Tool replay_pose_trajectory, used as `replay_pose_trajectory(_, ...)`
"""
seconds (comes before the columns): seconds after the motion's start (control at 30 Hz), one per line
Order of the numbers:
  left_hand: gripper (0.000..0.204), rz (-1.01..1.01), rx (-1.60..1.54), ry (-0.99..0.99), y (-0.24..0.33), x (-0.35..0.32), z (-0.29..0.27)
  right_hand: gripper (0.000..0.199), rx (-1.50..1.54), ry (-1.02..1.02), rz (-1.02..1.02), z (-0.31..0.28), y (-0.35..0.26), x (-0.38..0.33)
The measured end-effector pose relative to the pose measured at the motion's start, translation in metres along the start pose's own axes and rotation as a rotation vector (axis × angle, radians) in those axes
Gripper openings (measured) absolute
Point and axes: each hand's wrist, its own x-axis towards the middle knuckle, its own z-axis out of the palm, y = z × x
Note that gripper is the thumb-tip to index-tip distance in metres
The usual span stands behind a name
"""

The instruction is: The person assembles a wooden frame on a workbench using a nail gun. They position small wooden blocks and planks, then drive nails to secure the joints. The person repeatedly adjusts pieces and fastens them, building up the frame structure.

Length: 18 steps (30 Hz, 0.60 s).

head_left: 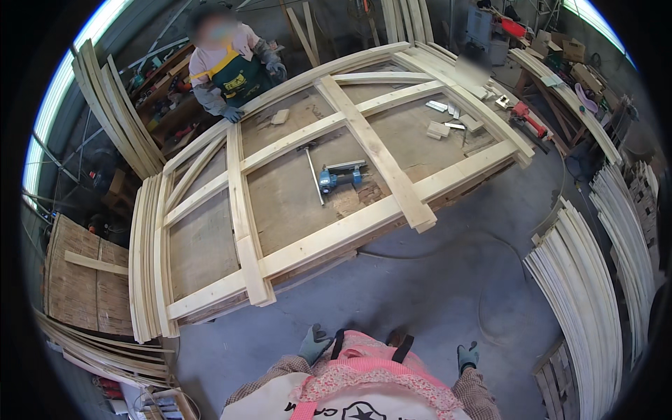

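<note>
My left hand [315, 344], in a grey-green work glove, hangs in front of my pink apron with its fingers apart and nothing in it. My right hand [467, 358], gloved the same way, is held low to the right, also apart from anything, with thumb and fingers spread. Both are short of the near edge of a large wooden frame [336, 232], made of pale crossed bars with an arched far side. The frame lies on a worktable [287, 210]. Inside one of its openings lies a blue nail gun [339, 178].
Across the frame stands a co-worker [227, 70] in a green apron, one gloved hand touching the arched bar. Wood blocks [438, 130] and metal strips lie at the right; a red power tool [528, 119] rests beyond. Stacked slats [577, 287] stand right, a hose [434, 255] crosses the floor.
</note>
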Motion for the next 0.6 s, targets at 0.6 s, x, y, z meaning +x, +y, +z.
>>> replay_pose_trajectory(0.6, 0.06, 0.136, -0.1, -0.01, 0.232, 0.179, 0.116, 0.065, 0.087, -0.143, 0.256, -0.038, -0.094, 0.125)
